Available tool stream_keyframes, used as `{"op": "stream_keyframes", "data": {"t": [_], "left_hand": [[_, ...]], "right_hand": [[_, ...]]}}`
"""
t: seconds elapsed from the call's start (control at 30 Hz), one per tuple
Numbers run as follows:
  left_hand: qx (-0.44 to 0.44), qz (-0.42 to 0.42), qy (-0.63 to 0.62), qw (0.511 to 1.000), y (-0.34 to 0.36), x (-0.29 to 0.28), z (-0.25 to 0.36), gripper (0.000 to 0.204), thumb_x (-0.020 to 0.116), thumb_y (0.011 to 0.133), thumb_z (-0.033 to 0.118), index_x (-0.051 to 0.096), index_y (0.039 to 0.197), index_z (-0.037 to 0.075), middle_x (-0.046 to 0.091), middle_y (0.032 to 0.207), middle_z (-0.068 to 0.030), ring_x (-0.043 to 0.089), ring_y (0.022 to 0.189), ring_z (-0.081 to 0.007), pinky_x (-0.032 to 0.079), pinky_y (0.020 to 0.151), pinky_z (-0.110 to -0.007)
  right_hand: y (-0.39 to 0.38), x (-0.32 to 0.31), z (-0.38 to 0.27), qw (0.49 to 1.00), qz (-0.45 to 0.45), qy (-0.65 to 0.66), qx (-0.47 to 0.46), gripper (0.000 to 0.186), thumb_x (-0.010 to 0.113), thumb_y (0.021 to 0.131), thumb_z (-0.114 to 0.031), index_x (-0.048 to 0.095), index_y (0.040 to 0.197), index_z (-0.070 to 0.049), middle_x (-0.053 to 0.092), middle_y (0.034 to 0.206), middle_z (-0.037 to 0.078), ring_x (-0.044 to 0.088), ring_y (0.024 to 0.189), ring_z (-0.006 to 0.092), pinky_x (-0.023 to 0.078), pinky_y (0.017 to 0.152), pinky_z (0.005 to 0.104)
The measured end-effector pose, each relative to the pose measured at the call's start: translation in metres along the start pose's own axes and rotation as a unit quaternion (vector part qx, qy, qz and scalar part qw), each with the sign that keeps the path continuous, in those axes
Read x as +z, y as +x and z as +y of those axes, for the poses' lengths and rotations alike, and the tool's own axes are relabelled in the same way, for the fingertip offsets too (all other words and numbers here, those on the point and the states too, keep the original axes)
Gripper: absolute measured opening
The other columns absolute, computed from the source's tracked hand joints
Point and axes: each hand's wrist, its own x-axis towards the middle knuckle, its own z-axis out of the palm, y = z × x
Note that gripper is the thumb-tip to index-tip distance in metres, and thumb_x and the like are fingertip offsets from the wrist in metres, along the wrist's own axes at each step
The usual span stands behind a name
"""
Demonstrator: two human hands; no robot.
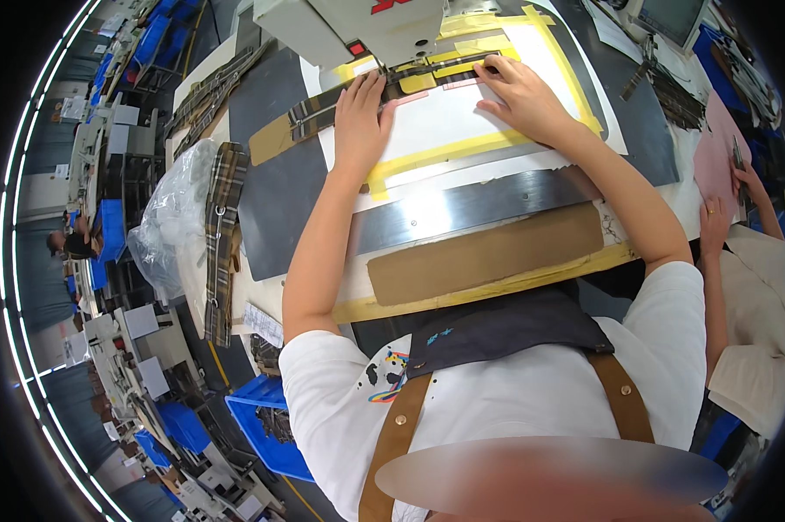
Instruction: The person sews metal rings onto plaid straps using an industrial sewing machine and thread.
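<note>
A dark plaid fabric strap (318, 106) lies across the work surface under the head of a white sewing machine (340, 30). At its left end a tan-brown flat piece (271, 143) sticks out from beneath. My left hand (360, 117) rests on the strap left of the needle area, fingers stretched out and lying flat. My right hand (525, 97) touches the strap's right end with its fingertips, thumb apart from the fingers. Between the hands, a yellow patch (417, 84) sits by the strap. Under them is a white sheet (462, 126) edged with yellow tape.
A metal strip (479, 207) and a long brown board (488, 254) lie along the near edge. Plaid straps with metal rings (222, 217) and clear plastic (171, 226) are at left. A blue bin (275, 426) stands below. At right, a co-worker's hands (716, 222) are near pink material (714, 152).
</note>
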Motion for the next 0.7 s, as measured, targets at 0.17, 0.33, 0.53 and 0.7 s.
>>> {"op": "stream_keyframes", "data": {"t": [0.17,0.33,0.53,0.7], "left_hand": [[0.006,-0.001,0.000,1.000,-0.003,-0.002,-0.003,0.048,0.062,0.104,0.031,0.061,0.143,0.002,0.058,0.152,-0.0147,0.047,0.147,-0.0340,0.032,0.124,-0.051],[-0.001,-0.014,0.003,1.000,-0.008,-0.007,-0.009,0.050,0.060,0.104,0.031,0.059,0.145,0.003,0.056,0.154,-0.0147,0.046,0.148,-0.0332,0.031,0.125,-0.051],[0.008,-0.033,-0.011,0.999,-0.013,-0.014,-0.016,0.050,0.059,0.105,0.031,0.058,0.148,0.005,0.052,0.159,-0.0146,0.042,0.151,-0.0331,0.030,0.126,-0.050],[0.026,-0.008,-0.005,1.000,-0.005,-0.020,-0.012,0.050,0.063,0.103,0.032,0.061,0.143,0.004,0.062,0.146,-0.0171,0.053,0.139,-0.0352,0.035,0.121,-0.052]], "right_hand": [[0.001,0.001,-0.001,0.999,0.023,-0.007,-0.032,0.056,0.075,0.096,-0.037,0.064,0.139,-0.001,0.059,0.133,0.009,0.058,0.124,0.0272,0.044,0.112,0.0417],[0.004,-0.001,-0.010,0.998,0.011,-0.032,-0.044,0.057,0.072,0.097,-0.040,0.064,0.138,-0.001,0.060,0.131,0.008,0.057,0.126,0.0227,0.038,0.117,0.0436],[0.006,0.001,-0.016,0.997,0.026,-0.056,-0.040,0.054,0.071,0.097,-0.042,0.061,0.134,-0.005,0.059,0.123,0.005,0.057,0.126,0.0199,0.036,0.120,0.0456],[0.001,0.001,-0.014,0.997,0.025,-0.058,-0.039,0.057,0.069,0.099,-0.042,0.061,0.139,-0.001,0.058,0.129,0.007,0.056,0.127,0.0199,0.032,0.122,0.0459]]}}
